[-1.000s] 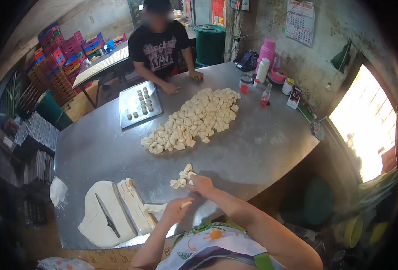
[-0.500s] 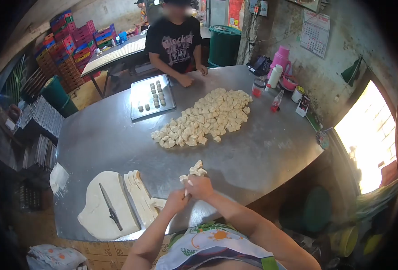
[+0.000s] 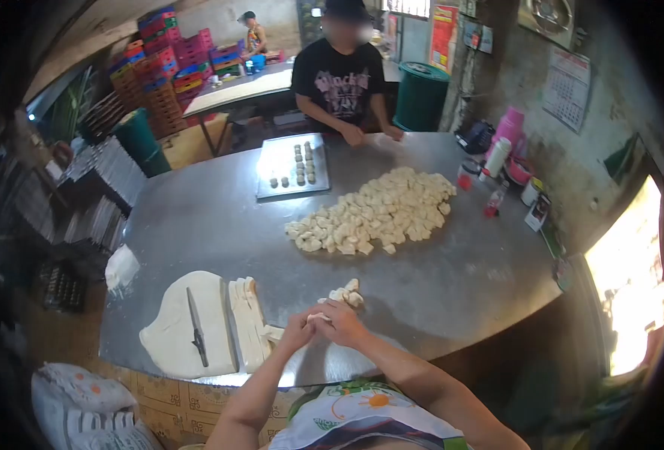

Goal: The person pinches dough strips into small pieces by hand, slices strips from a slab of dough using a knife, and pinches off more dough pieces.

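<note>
My left hand (image 3: 299,331) is closed on the end of a dough strip (image 3: 274,333). Right beside it, my right hand (image 3: 339,324) curls around a pale bit of dough (image 3: 318,316) that shows between the hands. Just beyond my fingers lies a small heap of dough pieces (image 3: 349,293). To the left are several cut dough strips (image 3: 246,322), alongside a large flat dough slab (image 3: 171,330). A knife (image 3: 196,326) with a dark handle rests on that slab. Farther off, a big pile of dough pieces (image 3: 381,210) covers part of the metal table (image 3: 204,232).
A tray (image 3: 272,161) with several small round balls sits at the far side, near a person in a black shirt (image 3: 339,90). Flour (image 3: 122,268) lies at the left edge. Bottles and a pink jug (image 3: 505,129) stand at the right; stacked crates (image 3: 163,67) are behind.
The view has shifted, so the table appears farther right. My hands remain together at the dough, with the right hand now flatter over it. The person opposite has lowered a hand toward the table.
</note>
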